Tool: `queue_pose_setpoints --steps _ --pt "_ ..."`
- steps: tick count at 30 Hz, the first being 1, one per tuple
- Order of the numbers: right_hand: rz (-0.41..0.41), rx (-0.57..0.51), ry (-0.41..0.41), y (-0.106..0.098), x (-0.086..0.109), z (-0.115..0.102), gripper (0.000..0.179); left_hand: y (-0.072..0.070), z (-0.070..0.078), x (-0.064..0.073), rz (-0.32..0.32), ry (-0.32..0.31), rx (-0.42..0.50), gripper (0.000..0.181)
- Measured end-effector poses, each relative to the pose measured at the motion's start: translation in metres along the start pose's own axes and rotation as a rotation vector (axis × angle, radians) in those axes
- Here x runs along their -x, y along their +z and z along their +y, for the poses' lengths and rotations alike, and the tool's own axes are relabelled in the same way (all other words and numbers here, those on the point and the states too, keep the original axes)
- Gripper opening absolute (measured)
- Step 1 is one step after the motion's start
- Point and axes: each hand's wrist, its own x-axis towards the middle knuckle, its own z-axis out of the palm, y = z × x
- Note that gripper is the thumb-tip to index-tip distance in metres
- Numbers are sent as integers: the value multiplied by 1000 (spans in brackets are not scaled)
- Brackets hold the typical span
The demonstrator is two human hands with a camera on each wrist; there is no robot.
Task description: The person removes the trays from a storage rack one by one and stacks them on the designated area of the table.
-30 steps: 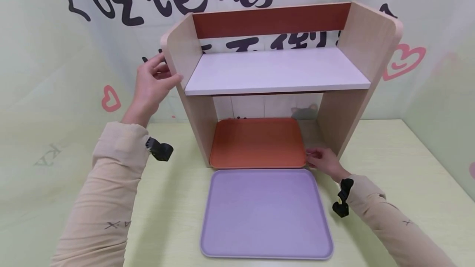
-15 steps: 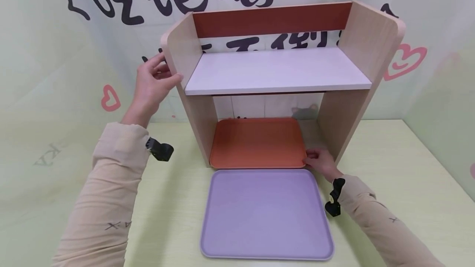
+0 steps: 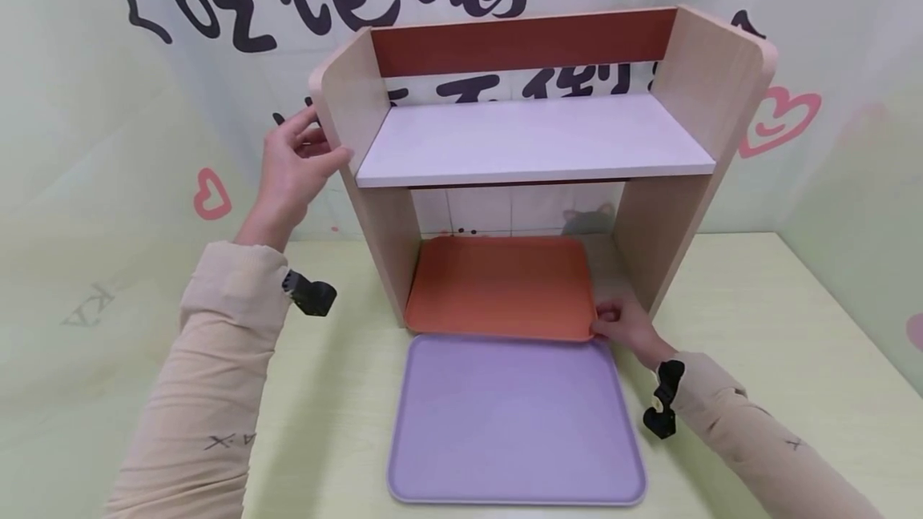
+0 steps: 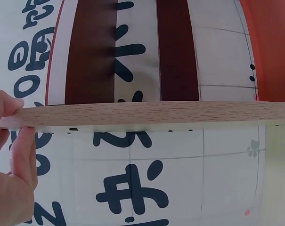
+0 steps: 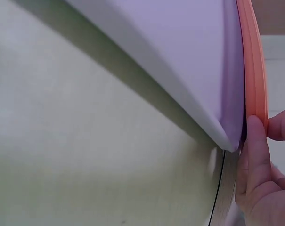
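Note:
A small wooden shelf unit point(image 3: 537, 138) with a white upper board stands on the table. My left hand point(image 3: 292, 170) grips the front edge of its left side panel, thumb on one face and fingers on the other in the left wrist view. In the lower compartment lies an orange tray point(image 3: 505, 287). Its front right corner is pinched between thumb and fingers of my right hand point(image 3: 629, 331). The orange tray's front edge overlaps the far rim of a purple tray point(image 3: 515, 423), which lies in front of the shelf. The right wrist view shows the orange rim point(image 5: 256, 66) close over the purple tray's corner.
The pale wooden table point(image 3: 764, 327) extends on both sides of the shelf. A white cloth backdrop point(image 3: 238, 102) with dark lettering and pink hearts hangs behind. The shelf's right side panel point(image 3: 659, 239) rises just behind my right hand.
The orange tray's right front corner has come forward with my right hand, over the purple tray's far rim, so the tray lies slightly skewed. My left hand stays on the panel.

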Motion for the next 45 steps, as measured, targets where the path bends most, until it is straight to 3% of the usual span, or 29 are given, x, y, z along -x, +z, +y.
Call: queue_pose_setpoints --steps 8,20,25,35,45 --pt "24 78 102 5 20 -3 37 0 0 0 5 -2 -8 57" --pt "62 148 153 15 52 -1 36 3 -2 0 -2 -21 -22 59" --pt "62 68 173 20 65 -2 37 5 -1 0 -2 -19 -27 60" --pt "-58 -253 240 28 85 -7 36 3 -4 0 8 -2 -44 59" --pt "-117 -359 280 27 96 -11 35 2 0 -1 9 2 -35 58"
